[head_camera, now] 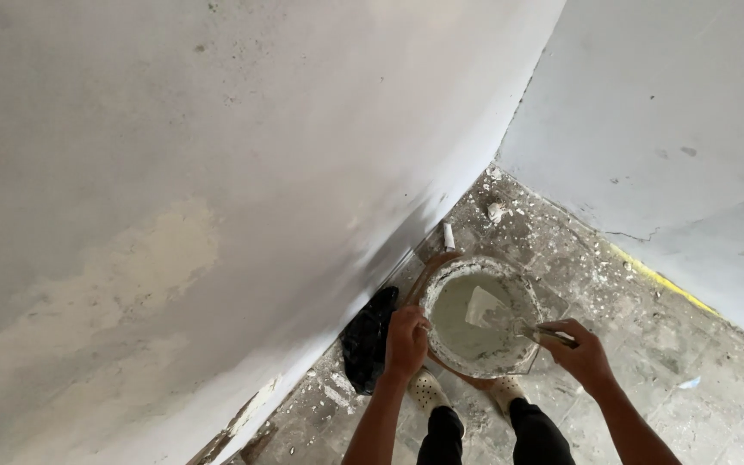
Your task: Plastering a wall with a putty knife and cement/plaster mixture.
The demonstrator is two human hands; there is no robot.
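A round bucket [437,284] crusted with white plaster stands on the floor in the corner, filled with wet grey-white paste [458,331]. My left hand [406,340] grips the bucket's near-left rim. My right hand [580,351] holds the handle of a flat putty knife [488,308], whose wide blade lies in the paste. Both hands are low, just in front of my feet in pale perforated shoes [428,392].
A white wall with pale patched areas [131,258] fills the left; a second wall [673,129] closes the corner on the right. A black crumpled bag [368,340] lies against the left wall. The tiled floor [647,344] is spattered with plaster bits.
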